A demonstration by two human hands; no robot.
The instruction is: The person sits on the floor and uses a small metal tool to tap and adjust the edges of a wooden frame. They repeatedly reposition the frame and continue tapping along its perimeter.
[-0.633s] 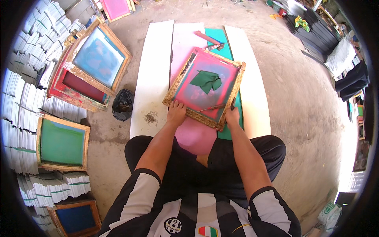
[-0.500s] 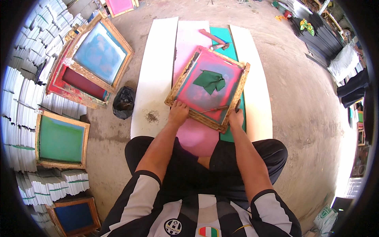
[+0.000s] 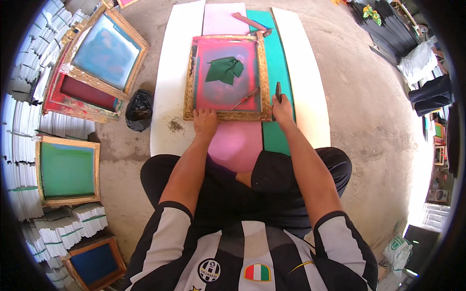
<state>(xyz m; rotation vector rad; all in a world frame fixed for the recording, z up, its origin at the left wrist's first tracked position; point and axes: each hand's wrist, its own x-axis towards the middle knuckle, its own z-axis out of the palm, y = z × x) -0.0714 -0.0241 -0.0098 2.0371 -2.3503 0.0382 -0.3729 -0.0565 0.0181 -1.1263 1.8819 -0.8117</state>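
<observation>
A wooden screen-printing frame (image 3: 265, 72) with pink-edged mesh lies squarely across the boards. My left hand (image 3: 206, 122) grips its near rail close to the left corner, fingers over the wood. Just beyond the near right corner, my right hand (image 3: 283, 110) is closed round a dark hand tool (image 3: 278, 88) that points away from me; its exact kind is not clear. On the mesh rest a crumpled green cloth (image 3: 224, 71) and a screwdriver (image 3: 246, 97) with a thin shaft.
White, pink and green boards (image 3: 308, 92) lie under the frame. A hammer (image 3: 248, 21) is at their far end. At left are a black plastic bag (image 3: 139, 110), a green-meshed frame (image 3: 68, 169), more frames and white stacks (image 3: 17, 140). Dark strips (image 3: 383, 29) lie far right.
The frame has turned counterclockwise from a slant to square with the boards. My right hand has come away from the frame's right rail with the dark tool. The view has shifted slightly.
</observation>
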